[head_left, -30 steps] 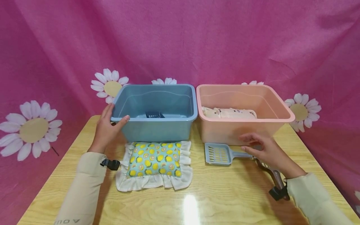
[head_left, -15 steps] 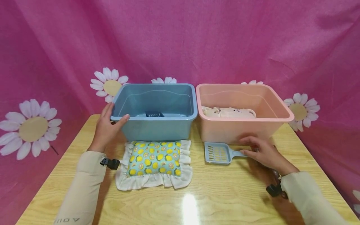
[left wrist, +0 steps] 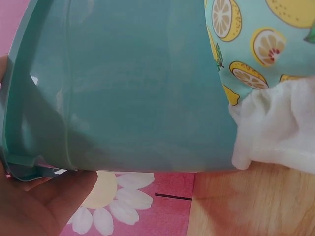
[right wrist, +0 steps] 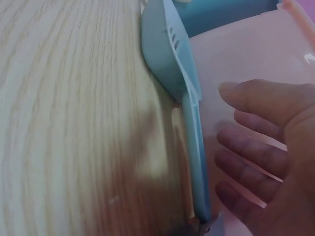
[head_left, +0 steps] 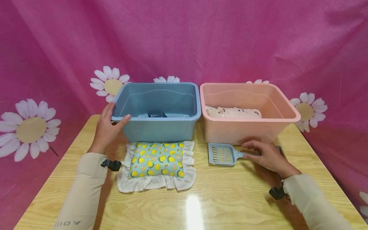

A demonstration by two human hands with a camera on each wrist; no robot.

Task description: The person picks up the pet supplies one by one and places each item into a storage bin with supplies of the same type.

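My left hand [head_left: 106, 129] holds the front left corner of a blue plastic bin [head_left: 161, 130], thumb over the front rim and fingers along the left side. A dark slotted item [head_left: 156, 114] lies inside that bin. Over the handle of a light blue litter scoop [head_left: 234, 154] hovers my right hand [head_left: 267, 157]. In the right wrist view its fingers are spread and apart from the scoop handle [right wrist: 195, 152]. The scoop lies flat on the table before a pink bin [head_left: 224, 131]. A brown item [head_left: 281, 150] lies mostly hidden beneath the right hand.
A small lemon-print pillow [head_left: 158, 161] with a white frill lies in front of the blue bin. Inside the pink bin rests a cream printed fabric item [head_left: 238, 112]. Behind both bins hangs a magenta curtain [head_left: 184, 41] with daisies. Everything stands on a wooden table [head_left: 230, 198].
My right hand has moved slightly left and in over the light blue scoop's handle. The left hand keeps its place on the blue bin. The head view has tilted slightly.
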